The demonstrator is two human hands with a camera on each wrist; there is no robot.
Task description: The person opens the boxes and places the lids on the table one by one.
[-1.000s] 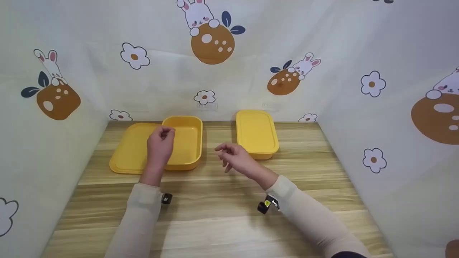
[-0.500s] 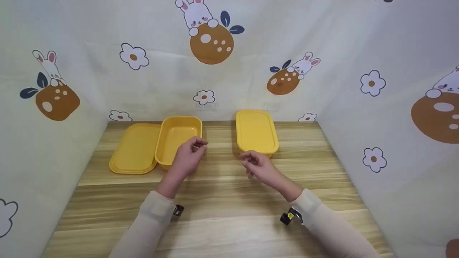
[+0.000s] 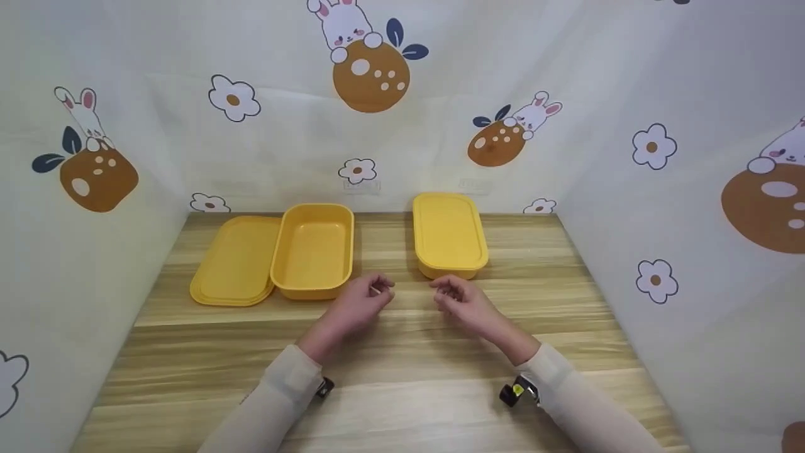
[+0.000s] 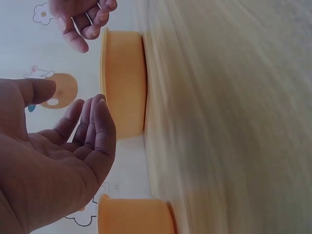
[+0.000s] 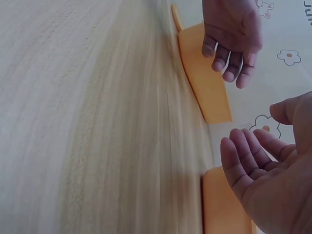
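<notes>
Just off the near right corner of a yellow box without its lid (image 3: 314, 251), my left hand (image 3: 358, 305) hovers with loosely bent fingers and holds nothing. My right hand (image 3: 471, 308) is in front of a second yellow box, which has its lid on (image 3: 449, 233), and its relaxed fingers are empty too. Against the left side of the uncovered box lies a loose yellow lid (image 3: 236, 261). Bent but apart from the thumb, the fingers (image 4: 102, 126) show in the left wrist view. In the right wrist view the fingers (image 5: 239, 161) likewise close on nothing.
The wood-grain table (image 3: 402, 390) carries both boxes near its back edge, with a gap between them. Patterned cloth walls (image 3: 283, 138) with rabbits and flowers stand at the back and both sides.
My left hand has moved from over the uncovered box to the right and toward me. My right hand has shifted right and slightly toward me. Boxes and loose lid stay put.
</notes>
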